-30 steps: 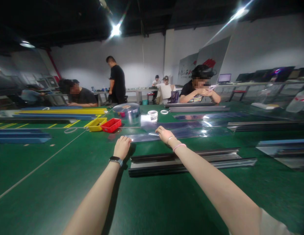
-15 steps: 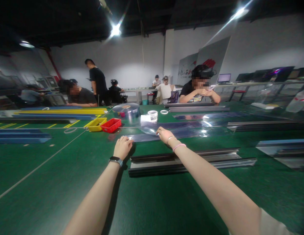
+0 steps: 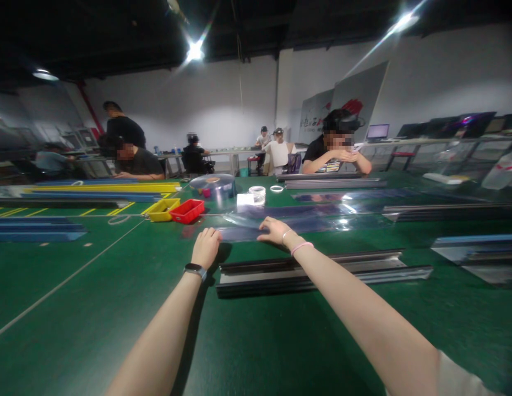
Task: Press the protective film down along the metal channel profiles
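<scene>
A long strip of clear plastic film (image 3: 305, 223) lies across the green table (image 3: 94, 308), shining under the lights. My left hand (image 3: 205, 247), with a dark watch on the wrist, is closed on the film's near left end. My right hand (image 3: 274, 231), with a pink band on the wrist, rests on the film a little to the right with fingers curled over its edge. Just in front of both hands lies a dark metal profile (image 3: 317, 272), lengthwise from left to right.
A red tray (image 3: 187, 211) and a yellow tray (image 3: 163, 209) stand beyond my left hand, by a big roll of clear film (image 3: 213, 186) and white tape rolls (image 3: 257, 192). More profiles lie right (image 3: 474, 250) and left (image 3: 33, 228). Across the table a person (image 3: 336, 148) leans on it; others work behind.
My right hand has slid slightly left and lower on the film. My left hand has barely shifted. The standing person in black at the back has walked to the left.
</scene>
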A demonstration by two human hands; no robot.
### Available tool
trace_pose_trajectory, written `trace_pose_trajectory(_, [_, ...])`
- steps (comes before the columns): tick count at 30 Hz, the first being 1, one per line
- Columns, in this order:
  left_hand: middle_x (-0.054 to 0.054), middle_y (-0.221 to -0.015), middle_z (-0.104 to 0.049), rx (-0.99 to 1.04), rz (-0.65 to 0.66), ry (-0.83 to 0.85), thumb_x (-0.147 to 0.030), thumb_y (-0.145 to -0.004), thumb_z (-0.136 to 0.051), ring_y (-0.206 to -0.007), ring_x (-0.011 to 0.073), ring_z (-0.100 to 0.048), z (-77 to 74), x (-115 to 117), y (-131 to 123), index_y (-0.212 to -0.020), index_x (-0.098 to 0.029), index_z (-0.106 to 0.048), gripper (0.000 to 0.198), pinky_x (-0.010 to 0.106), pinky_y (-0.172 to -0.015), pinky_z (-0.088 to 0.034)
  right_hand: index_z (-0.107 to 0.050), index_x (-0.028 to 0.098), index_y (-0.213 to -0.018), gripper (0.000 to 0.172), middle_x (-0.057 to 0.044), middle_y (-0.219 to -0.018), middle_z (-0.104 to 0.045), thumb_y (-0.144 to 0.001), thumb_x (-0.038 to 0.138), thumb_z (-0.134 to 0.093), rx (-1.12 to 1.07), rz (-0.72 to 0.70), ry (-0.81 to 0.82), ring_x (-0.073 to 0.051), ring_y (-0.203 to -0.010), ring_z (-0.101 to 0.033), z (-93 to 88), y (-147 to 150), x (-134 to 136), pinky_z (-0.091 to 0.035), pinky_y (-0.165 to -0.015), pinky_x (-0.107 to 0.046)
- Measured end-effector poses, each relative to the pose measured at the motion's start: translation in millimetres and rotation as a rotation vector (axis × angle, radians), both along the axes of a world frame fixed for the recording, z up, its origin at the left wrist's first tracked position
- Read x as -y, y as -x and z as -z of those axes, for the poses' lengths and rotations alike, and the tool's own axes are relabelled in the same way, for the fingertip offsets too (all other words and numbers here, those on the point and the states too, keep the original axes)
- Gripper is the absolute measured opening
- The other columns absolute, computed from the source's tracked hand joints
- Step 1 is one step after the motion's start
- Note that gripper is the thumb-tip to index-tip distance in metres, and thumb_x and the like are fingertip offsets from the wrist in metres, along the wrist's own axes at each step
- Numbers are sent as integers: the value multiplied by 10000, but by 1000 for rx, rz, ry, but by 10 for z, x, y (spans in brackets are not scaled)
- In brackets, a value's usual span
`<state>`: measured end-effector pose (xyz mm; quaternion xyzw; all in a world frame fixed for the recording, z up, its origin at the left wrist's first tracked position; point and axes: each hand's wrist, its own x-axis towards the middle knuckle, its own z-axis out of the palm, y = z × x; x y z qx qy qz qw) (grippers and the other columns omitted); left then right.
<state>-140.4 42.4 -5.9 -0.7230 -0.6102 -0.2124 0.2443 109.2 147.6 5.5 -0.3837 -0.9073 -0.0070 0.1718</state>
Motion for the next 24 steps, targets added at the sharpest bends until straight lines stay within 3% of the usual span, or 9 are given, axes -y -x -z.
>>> trace_pose_trajectory(4, [53, -812, -484, 18, -3, -14, -179, -812, -350, -813, 183, -431, 0, 1, 3, -783, -202, -510, 164, 306, -713, -342, -560, 224, -926, 503, -26, -953, -494, -580, 589, -563, -42, -33, 17, -155, -878, -493, 11, -10, -6, -368, -783, -252])
trace_pose_trajectory(9, [60, -863, -488, 63, -11, -16, -197, -800, -384, -841, 185, -444, -2, -2, -1, -892, -200, -502, 150, 307, -740, -349, -574, 224, -901, 340, -28, -936, -520, -744, 499, -451, -17, -26, 25, -135, -880, -496, -6, 7, -7, -353, -787, -232])
trace_pose_trajectory(14, [78, -974, -458, 141, -44, -78, -213, -776, -428, -878, 188, -453, 8, -17, 0, -1137, -171, -371, 368, 304, -746, -356, -551, 207, -935, 310, -46, -955, -533, -841, 401, -328, -22, 48, 26, -128, -869, -507, -12, 20, -15, -345, -774, -228])
trace_pose_trajectory(19, [54, -863, -500, 68, 10, -3, -214, -795, -397, -843, 181, -445, 18, -18, 15, -873, -214, -549, 171, 306, -742, -347, -455, 222, -1037, 263, -43, -976, -554, -854, 355, -321, -37, 98, 48, -129, -850, -523, -15, 8, -31, -358, -724, -228])
trace_pose_trajectory(24, [58, -825, -527, 26, 0, -11, -235, -817, -365, -841, 197, -430, -19, 20, -5, -819, -228, -574, 209, 328, -723, -330, -332, 210, -1170, 344, -69, -937, -582, -849, 335, -331, -40, 145, 74, -162, -800, -550, -6, 18, -53, -374, -678, -252])
